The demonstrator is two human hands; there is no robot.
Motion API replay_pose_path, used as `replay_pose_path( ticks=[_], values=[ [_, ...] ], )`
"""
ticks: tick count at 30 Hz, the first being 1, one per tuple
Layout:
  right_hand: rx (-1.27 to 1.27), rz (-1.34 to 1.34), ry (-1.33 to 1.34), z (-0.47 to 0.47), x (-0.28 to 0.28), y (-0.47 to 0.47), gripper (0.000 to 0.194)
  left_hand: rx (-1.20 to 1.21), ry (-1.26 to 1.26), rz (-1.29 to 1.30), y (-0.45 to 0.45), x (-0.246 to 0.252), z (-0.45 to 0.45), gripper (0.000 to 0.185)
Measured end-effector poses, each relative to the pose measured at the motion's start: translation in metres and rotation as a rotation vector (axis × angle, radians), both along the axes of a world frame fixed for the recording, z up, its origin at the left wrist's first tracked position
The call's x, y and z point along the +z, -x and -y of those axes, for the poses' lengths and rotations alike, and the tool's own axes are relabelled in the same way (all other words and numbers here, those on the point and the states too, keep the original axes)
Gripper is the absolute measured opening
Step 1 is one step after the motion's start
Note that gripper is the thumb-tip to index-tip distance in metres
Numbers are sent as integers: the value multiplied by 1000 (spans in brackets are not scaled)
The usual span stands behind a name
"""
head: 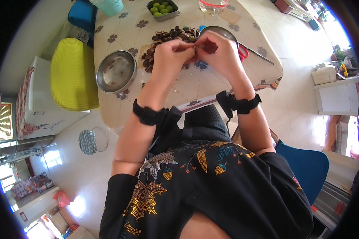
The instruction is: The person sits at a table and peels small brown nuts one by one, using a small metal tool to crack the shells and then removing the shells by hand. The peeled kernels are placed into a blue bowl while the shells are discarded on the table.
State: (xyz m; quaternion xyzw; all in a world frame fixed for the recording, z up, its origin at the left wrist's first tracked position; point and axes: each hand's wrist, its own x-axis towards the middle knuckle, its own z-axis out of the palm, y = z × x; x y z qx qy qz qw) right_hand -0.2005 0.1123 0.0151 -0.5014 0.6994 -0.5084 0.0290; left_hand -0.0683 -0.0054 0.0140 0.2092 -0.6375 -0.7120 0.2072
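Note:
Above the table, my left hand (171, 56) and my right hand (223, 50) meet at the fingertips. Pinched between them is a small brown piece, apparently a chestnut (197, 48), mostly hidden by the fingers. Beneath and beyond the hands lies a spread pile of dark brown chestnuts and shells (176, 33). One steel bowl (131, 73) stands left of my left hand, with its shiny inside showing. Another steel bowl (227, 30) is partly covered by my right hand. Just right of that hand lie scissors with red handles (243, 53).
A patterned tablecloth (155, 89) covers the table. At its far side are a metal box of green fruit (170, 18), a clear container with a red rim (213, 9) and a light-blue container (110, 6). A yellow-covered chair (73, 76) stands at the left edge.

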Motion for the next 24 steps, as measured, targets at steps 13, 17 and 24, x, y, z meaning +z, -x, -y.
replay_pose_path(
  ticks=[13, 17, 24],
  values=[
    [-204, -132, -92, -24, 6, 58, 34, -19, -322, -93, 78, 5, 1, 15],
    [-187, -44, 1, -19, 0, 55, 26, -25, -304, -77, 80, 5, 1, 16],
    [-116, 325, 59, -14, -5, 55, 17, -90, -131, -119, 77, 7, -6, 18]
  ],
)
